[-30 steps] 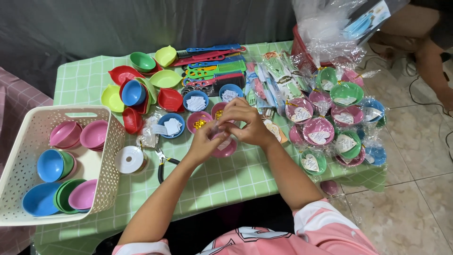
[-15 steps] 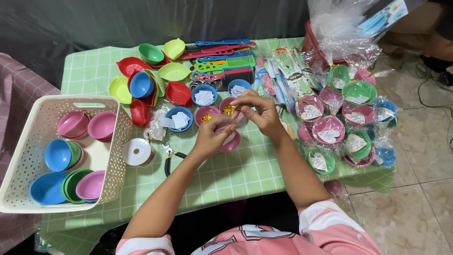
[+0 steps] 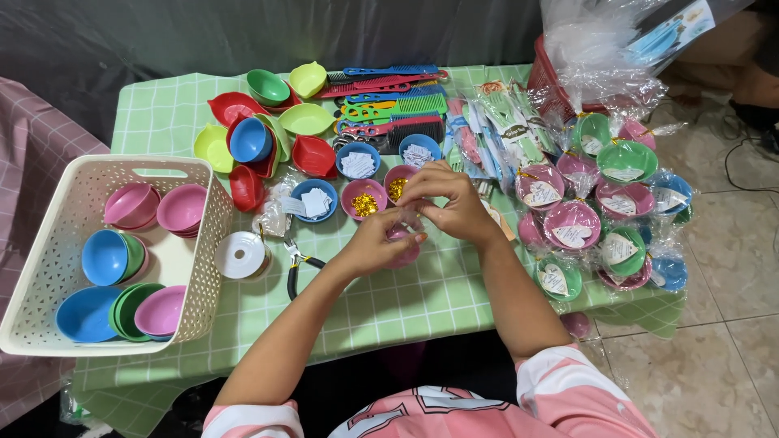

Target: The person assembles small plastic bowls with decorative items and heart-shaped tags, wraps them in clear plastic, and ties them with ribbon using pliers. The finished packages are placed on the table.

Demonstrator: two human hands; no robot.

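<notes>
At tabletop (image 3: 243, 324) centre, left hand (image 3: 375, 242) and right hand (image 3: 451, 201) pinch closed around a small pink bowl (image 3: 403, 253) just above the green checked cloth. Pliers (image 3: 299, 266), ribbon spool (image 3: 242, 255) and white basket (image 3: 49, 268) lie leftward.

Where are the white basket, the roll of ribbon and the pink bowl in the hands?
white basket (image 3: 213, 212), head view, on its right wall.
roll of ribbon (image 3: 241, 255), head view, on its flat top.
pink bowl (image 3: 403, 253), head view, on its rim below the fingers.
</notes>
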